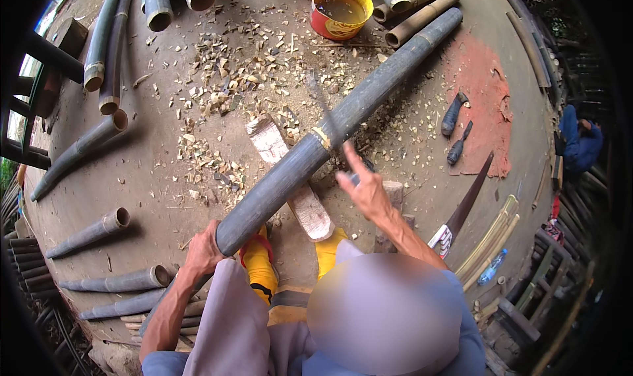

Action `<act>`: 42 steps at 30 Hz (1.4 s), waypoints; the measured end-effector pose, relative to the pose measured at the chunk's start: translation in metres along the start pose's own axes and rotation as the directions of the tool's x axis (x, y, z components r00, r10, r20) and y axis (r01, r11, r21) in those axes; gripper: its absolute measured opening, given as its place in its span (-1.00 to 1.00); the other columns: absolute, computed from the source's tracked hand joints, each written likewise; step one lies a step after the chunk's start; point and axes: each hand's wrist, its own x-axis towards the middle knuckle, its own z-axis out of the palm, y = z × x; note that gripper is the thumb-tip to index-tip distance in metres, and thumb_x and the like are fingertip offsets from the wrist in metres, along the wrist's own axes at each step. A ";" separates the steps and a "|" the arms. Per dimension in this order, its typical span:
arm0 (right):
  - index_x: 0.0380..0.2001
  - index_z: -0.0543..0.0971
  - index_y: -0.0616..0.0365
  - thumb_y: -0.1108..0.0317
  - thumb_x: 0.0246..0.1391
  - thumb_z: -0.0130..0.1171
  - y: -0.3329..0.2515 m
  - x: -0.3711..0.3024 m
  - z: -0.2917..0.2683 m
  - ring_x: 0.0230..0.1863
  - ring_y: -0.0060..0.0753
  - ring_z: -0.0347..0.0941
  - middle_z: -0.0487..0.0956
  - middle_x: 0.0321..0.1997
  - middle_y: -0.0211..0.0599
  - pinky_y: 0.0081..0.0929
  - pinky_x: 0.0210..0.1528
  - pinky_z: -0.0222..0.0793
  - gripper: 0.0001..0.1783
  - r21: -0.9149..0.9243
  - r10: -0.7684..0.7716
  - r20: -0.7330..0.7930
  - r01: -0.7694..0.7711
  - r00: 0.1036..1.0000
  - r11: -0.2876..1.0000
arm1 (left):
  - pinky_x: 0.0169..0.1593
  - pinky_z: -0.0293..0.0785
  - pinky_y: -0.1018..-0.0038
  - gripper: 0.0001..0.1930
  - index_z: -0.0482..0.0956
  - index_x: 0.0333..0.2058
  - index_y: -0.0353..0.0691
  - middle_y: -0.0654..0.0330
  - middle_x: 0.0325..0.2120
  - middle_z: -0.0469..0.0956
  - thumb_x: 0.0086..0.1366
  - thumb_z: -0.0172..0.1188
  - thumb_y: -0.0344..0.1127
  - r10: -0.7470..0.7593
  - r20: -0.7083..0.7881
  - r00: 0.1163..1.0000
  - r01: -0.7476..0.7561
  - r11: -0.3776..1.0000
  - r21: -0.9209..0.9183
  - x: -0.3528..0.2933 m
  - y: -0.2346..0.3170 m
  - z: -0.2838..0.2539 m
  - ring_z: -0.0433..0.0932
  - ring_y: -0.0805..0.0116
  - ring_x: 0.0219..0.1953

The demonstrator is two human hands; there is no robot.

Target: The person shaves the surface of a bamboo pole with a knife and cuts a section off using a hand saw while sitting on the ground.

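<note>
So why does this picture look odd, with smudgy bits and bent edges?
In the head view, the wide lens bends straight things toward its dark rim; the right hand and thin blade are smeared, probably by motion, while the left hand and bamboo pole look clearer; a hazy oval at lower centre hides detail; soft shadows lie beside the bamboo tubes at left.

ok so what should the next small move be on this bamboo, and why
I'd probably shave lightly at the pale joint with the blurred blade: the joint stands out on the dark bamboo tube, the blade crosses close beside it, the left hand grips the near end, clear of the blade, and the tube lies across the wooden block.
</note>
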 end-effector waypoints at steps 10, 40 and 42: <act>0.41 0.05 0.04 0.15 0.27 0.01 -0.002 -0.009 -0.005 -0.70 -0.49 0.43 0.56 0.01 0.07 -0.56 -0.72 0.45 -0.28 -0.026 -0.068 0.050 0.069 0.996 0.997 | 0.02 0.46 0.22 -0.22 0.46 0.01 -0.24 -0.07 -0.16 0.60 -0.29 0.49 -0.18 0.010 0.141 0.990 0.010 0.990 -0.139 0.016 -0.024 0.002 0.58 -0.02 -0.05; 0.39 0.15 0.00 0.21 0.20 0.17 0.019 -0.098 -0.050 -0.63 -0.61 0.30 0.48 -0.56 -0.37 -0.46 -0.57 0.31 -0.26 0.444 0.708 -0.354 -0.556 0.612 0.703 | 0.09 0.38 0.15 -0.09 0.30 0.10 -0.31 -0.12 -0.07 0.49 -0.29 0.49 -0.15 0.215 -0.240 0.947 -0.175 0.968 0.180 -0.052 -0.016 -0.012 0.48 -0.10 0.01; 0.39 0.16 -0.01 0.23 0.19 0.19 0.023 -0.094 -0.045 -0.60 -0.54 0.33 0.49 -0.55 -0.31 -0.42 -0.53 0.35 -0.26 0.367 0.636 -0.366 -0.522 0.680 0.770 | 0.12 0.35 0.14 -0.09 0.29 0.11 -0.30 -0.11 -0.05 0.47 -0.28 0.48 -0.17 0.135 -0.277 0.951 -0.064 0.966 0.250 -0.087 -0.058 -0.013 0.46 -0.08 0.03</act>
